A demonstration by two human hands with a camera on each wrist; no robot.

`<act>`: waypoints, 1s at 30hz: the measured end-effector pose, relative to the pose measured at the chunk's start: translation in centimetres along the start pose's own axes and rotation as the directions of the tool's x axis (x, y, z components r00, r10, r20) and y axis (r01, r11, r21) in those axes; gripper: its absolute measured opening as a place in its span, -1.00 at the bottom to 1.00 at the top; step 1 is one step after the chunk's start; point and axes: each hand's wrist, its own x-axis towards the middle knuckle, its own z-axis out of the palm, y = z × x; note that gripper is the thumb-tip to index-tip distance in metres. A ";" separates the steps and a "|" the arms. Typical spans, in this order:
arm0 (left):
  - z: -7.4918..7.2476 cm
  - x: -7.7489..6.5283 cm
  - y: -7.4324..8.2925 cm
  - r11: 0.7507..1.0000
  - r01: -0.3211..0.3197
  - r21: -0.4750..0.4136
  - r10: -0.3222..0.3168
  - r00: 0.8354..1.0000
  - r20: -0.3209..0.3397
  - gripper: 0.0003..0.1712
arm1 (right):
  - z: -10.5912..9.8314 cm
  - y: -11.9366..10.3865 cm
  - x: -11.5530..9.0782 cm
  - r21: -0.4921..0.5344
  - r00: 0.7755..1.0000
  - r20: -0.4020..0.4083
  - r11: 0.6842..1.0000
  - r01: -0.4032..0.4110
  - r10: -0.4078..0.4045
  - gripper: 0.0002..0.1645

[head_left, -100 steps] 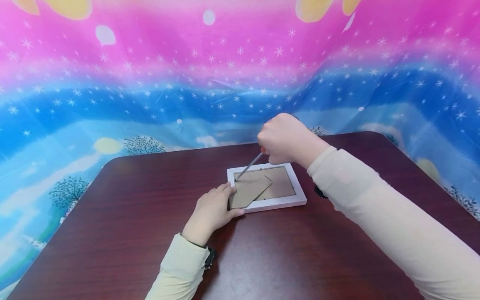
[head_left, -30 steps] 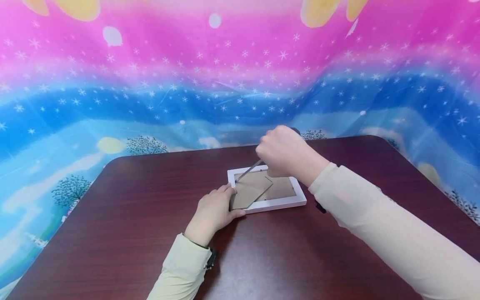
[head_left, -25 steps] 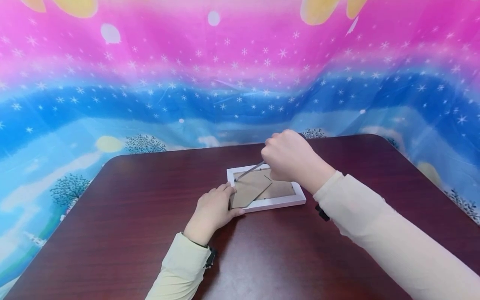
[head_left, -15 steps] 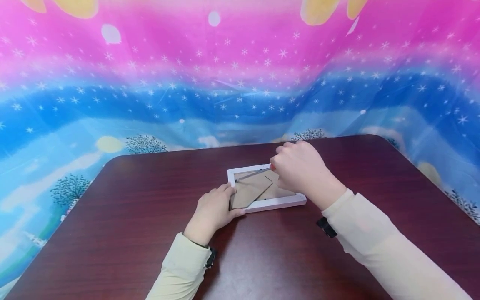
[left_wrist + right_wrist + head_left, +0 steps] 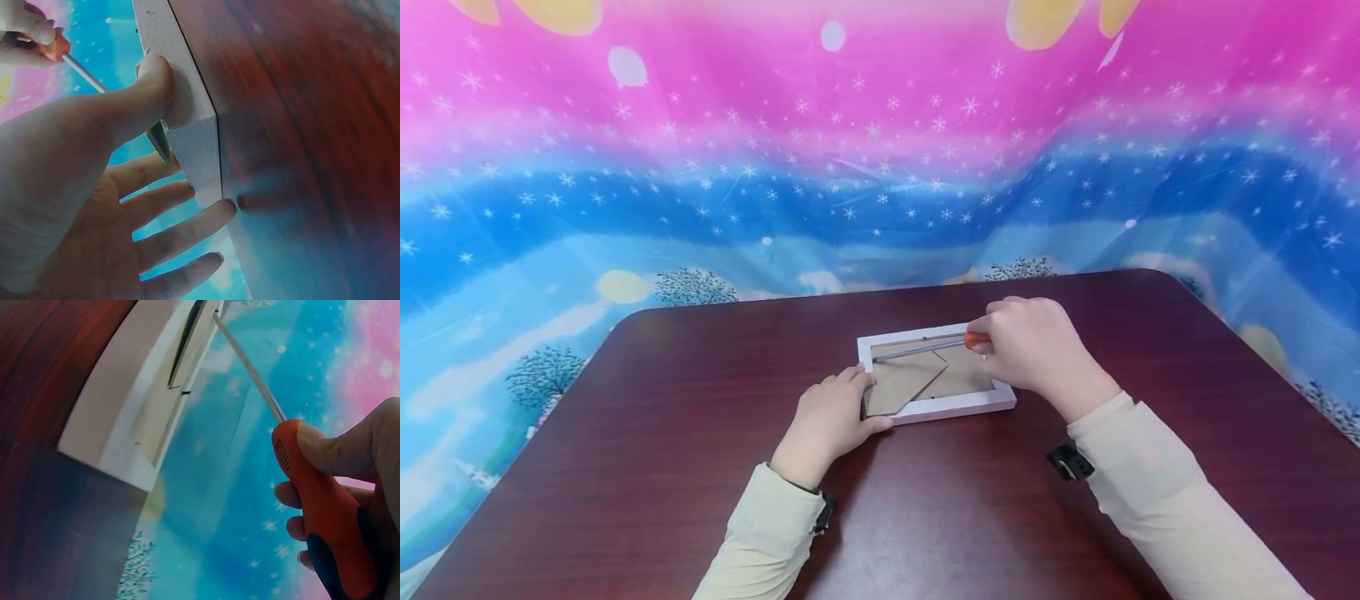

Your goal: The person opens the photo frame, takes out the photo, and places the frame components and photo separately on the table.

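A white picture frame (image 5: 955,411) lies face down on the table, its brown backing board (image 5: 977,375) and folded stand leg (image 5: 902,383) uppermost. My left hand (image 5: 823,425) holds the frame's near left corner, with the thumb on the front side and fingers along the left end. The right hand (image 5: 1030,346) grips a screwdriver (image 5: 325,506) by its orange and black handle. Its metal shaft (image 5: 917,350) slants low across the backing, with the tip at the inner left edge of the frame. What the tip touches there is too small to tell.
Dark reddish-brown table (image 5: 700,417) with rounded far corners surrounds the frame. A pink and blue snowflake-patterned cloth (image 5: 775,167) hangs behind it. Small dark tabs (image 5: 185,393) show along the frame's inner edge. A black strap (image 5: 1070,461) sits on the right wrist.
My right hand has moved down and to the right, tilting the screwdriver from steep to nearly flat while its tip stays at the left inner edge. Left hand and frame remain in place.
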 end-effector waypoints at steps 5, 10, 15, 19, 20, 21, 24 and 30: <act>0.1 0.1 0.1 1.000 0.006 -0.002 -0.006 1.000 0.007 -0.25 | 1.0 1.0 -0.4 0.030 0.999 0.039 0.999 -0.036 0.035 -0.71; 0.1 0.3 0.2 1.000 0.005 -0.002 -0.005 1.000 0.016 -0.25 | 1.8 1.6 -1.2 0.039 0.995 0.067 0.996 -0.075 0.072 -0.83; 0.1 0.2 0.0 1.000 0.017 0.003 -0.017 1.000 0.013 -0.25 | 2.6 1.6 -1.5 0.059 0.995 0.075 0.995 -0.077 0.073 -0.88; 0.0 0.1 0.0 1.000 0.018 -0.003 -0.018 1.000 0.013 -0.25 | 2.8 1.7 -1.5 0.064 0.996 0.061 0.995 -0.073 0.069 -0.88; 0.0 0.1 0.0 1.000 0.017 -0.005 -0.017 1.000 0.013 -0.25 | 2.8 1.7 -1.5 0.064 0.996 0.060 0.995 -0.076 0.072 -0.87; -0.1 0.1 0.0 1.000 0.016 -0.006 -0.016 1.000 0.011 -0.25 | 2.8 1.8 -1.5 0.066 0.995 0.061 0.995 -0.079 0.075 -0.87; -0.1 0.1 0.0 1.000 0.016 -0.007 -0.016 1.000 0.010 -0.25 | 2.8 2.0 -1.5 0.073 0.995 0.063 0.994 -0.085 0.081 -0.84; 0.0 0.2 0.0 1.000 0.013 -0.002 -0.013 1.000 0.012 -0.25 | 2.6 2.8 -1.6 0.076 0.994 0.054 0.992 -0.098 0.094 -0.81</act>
